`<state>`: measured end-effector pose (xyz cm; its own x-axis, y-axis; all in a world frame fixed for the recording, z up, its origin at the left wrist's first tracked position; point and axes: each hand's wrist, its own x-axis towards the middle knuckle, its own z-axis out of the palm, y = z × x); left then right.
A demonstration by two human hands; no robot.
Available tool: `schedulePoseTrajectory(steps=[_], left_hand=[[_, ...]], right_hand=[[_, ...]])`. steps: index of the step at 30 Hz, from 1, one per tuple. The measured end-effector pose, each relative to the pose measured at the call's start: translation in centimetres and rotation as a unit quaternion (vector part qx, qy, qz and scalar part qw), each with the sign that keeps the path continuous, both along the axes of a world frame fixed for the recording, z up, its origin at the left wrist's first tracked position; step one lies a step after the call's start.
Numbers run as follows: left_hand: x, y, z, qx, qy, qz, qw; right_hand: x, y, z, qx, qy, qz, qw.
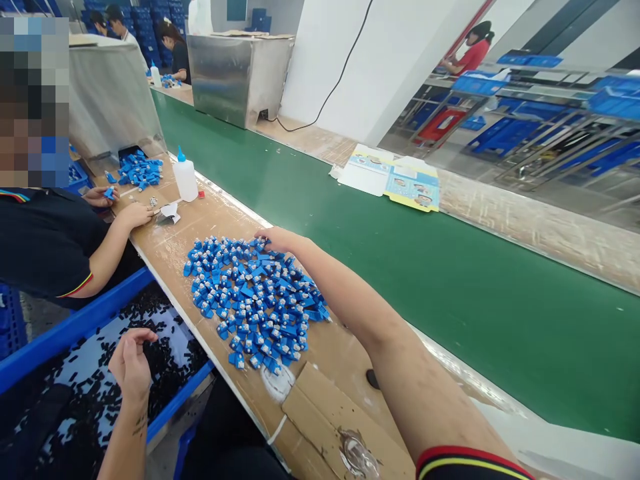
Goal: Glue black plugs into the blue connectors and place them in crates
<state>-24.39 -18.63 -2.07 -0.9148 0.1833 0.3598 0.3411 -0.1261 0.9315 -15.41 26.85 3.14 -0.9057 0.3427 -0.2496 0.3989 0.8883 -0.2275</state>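
A wide heap of small blue plastic pieces (250, 293) with whitish tops lies spread over the brown work surface. At its far edge my right hand (277, 239) reaches down with bent fingers, closed around a blue piece; the fingertips are partly hidden. My left hand (133, 363) hovers above a blue bin (75, 330) of small black parts (170, 360). Its fingers are curled and pressed together, and whatever is in them, if anything, cannot be made out.
A co-worker's hand (136, 215) rests at the left near a white bottle (186, 179) with a blue cap. Another blue heap (140, 170) lies beyond. Flattened cardboard (325, 413) is in front. A green conveyor belt (350, 247) runs along the right, beside printed card (410, 183).
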Motion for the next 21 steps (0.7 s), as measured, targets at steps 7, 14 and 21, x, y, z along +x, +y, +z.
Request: schedulePoseTrajectory(steps=[7,14,21], left_hand=[[1.3,-1.1,0.1,0.002,-0.039,0.013,0.999],[1.5,-1.0,1.3,0.024,-0.029,-0.006,0.999],[2.4,-2.1,2.1,0.016,-0.021,0.017,1.000]], right_hand=[[-0.4,0.1,-0.7,0.010,0.020,-0.037,0.999],[-0.2,0.9,-1.1,-0.005,0.068,-0.077,0.995],[0.9,0.8,0.6,-0.028,0.155,-0.130,0.979]])
